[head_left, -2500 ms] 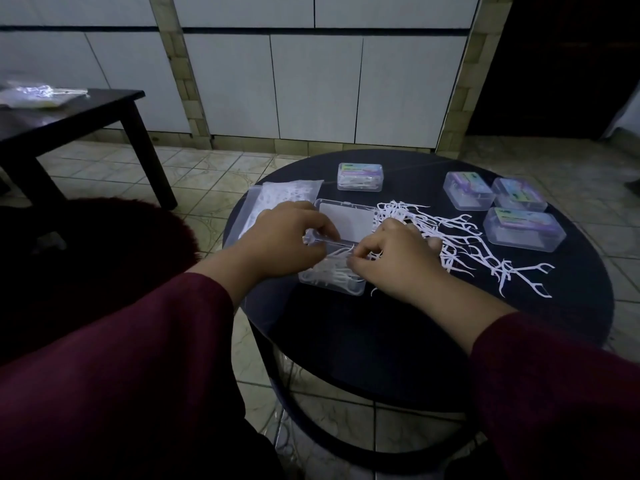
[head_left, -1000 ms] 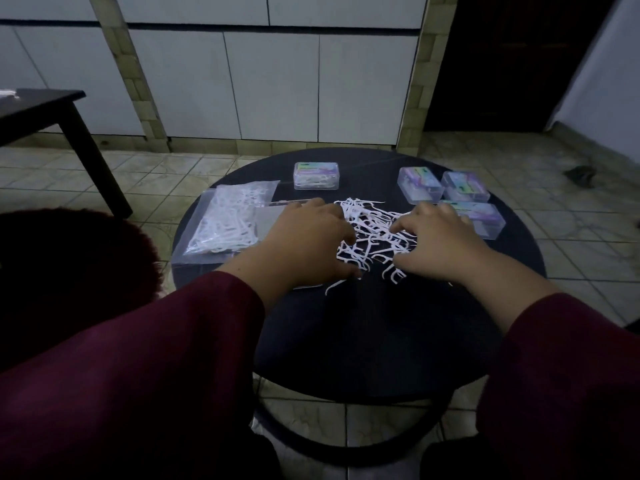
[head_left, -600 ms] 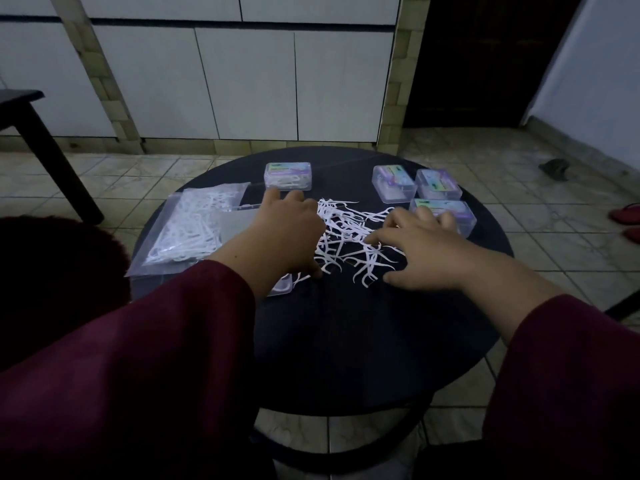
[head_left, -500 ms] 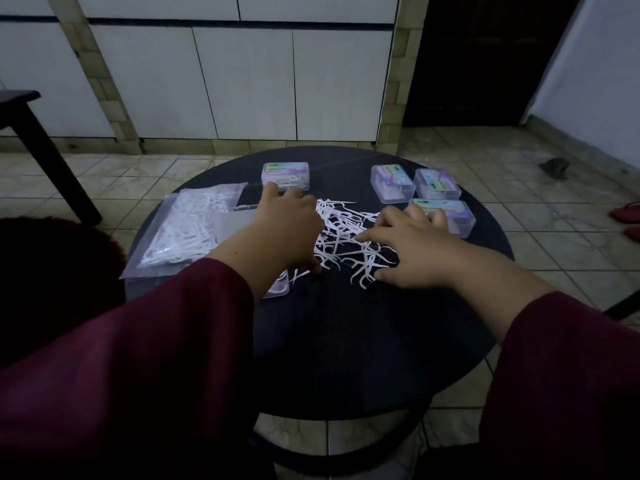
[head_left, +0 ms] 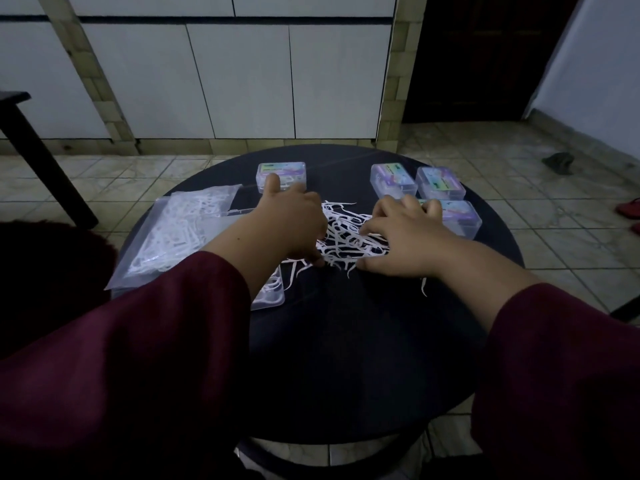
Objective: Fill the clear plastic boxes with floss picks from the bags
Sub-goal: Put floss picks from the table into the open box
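White floss picks [head_left: 349, 233] lie heaped between both hands [head_left: 346, 237].

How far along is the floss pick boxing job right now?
Done: four closed boxes at the table's far side. In hand: both hands gather the loose picks beside the open box. Left: that pile and the bag.

Dim, bluish, underexposed; white wall panels [head_left: 242, 81] brightest, sleeves near-black, wide-angle bending at edges, slightly soft throughout.
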